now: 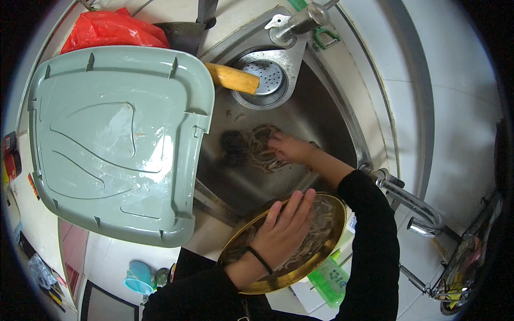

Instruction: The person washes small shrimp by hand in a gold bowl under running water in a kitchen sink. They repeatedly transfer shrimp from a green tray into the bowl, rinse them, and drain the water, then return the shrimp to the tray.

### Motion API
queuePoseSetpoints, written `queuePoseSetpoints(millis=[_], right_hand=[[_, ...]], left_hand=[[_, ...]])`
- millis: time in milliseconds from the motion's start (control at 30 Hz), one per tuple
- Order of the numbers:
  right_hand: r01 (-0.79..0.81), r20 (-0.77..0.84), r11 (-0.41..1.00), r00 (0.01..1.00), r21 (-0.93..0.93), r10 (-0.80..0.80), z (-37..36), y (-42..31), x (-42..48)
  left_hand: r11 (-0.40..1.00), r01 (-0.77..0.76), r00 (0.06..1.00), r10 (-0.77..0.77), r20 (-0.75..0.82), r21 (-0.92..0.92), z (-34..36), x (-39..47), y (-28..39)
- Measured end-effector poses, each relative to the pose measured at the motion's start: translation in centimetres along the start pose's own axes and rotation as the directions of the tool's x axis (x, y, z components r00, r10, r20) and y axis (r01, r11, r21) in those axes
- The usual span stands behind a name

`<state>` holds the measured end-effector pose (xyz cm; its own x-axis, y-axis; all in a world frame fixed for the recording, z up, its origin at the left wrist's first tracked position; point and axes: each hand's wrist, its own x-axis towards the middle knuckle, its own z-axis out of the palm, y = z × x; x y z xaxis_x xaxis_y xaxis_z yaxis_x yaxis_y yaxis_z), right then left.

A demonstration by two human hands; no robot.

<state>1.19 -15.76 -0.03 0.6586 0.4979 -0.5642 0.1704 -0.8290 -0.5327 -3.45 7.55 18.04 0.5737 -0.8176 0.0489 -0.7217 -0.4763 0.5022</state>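
My right hand [292, 147] reaches into the steel sink [317, 120], fingers curled down at a brown stringy tangle [261, 150] on its floor. The fingertips are blurred, so a grip cannot be made out. A dark clump [233, 145] lies against the tangle's left side. My left hand [287, 224], a black band at its wrist, is spread palm down over a gold-coloured metal basin [299, 281]. Its fingertips reach the far rim; the thumb is hidden. Greyish-brown wet pieces [321, 220] lie in the basin beneath and beside the hand.
A wet pale green plastic lid [100, 128] covers the counter at left and overlaps the sink. A yellow-orange stick-like piece [233, 78] reaches over the drain strainer [265, 78]. Beyond are a faucet [301, 24], a green peeler [323, 40] and a red plastic bag [114, 32].
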Motion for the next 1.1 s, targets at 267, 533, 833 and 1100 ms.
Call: queuePoseSetpoints(millis=[267,533,833,1100], right_hand=[[-0.245,0.002,0.421,0.866,0.873,0.500,-7.0,-3.7,-3.9],[0.098,0.005,-0.162,0.840,0.982,0.542,-9.8,-7.4,-8.0],[0.095,-0.182,0.333,0.953,0.938,0.242,-12.0,-12.5,-15.5],[-0.300,0.023,0.869,0.948,0.393,0.317,-12.3,-18.1,-17.8]], left_hand=[[0.999,0.052,0.998,-0.052,-0.036,-0.013,0.8,0.0,0.3],[0.999,0.034,0.998,-0.034,-0.058,-0.001,0.5,0.2,0.4],[0.998,0.039,0.997,-0.042,-0.061,-0.048,-0.2,0.2,0.2],[0.980,0.087,0.995,-0.094,-0.031,-0.181,-0.2,0.4,0.2]])
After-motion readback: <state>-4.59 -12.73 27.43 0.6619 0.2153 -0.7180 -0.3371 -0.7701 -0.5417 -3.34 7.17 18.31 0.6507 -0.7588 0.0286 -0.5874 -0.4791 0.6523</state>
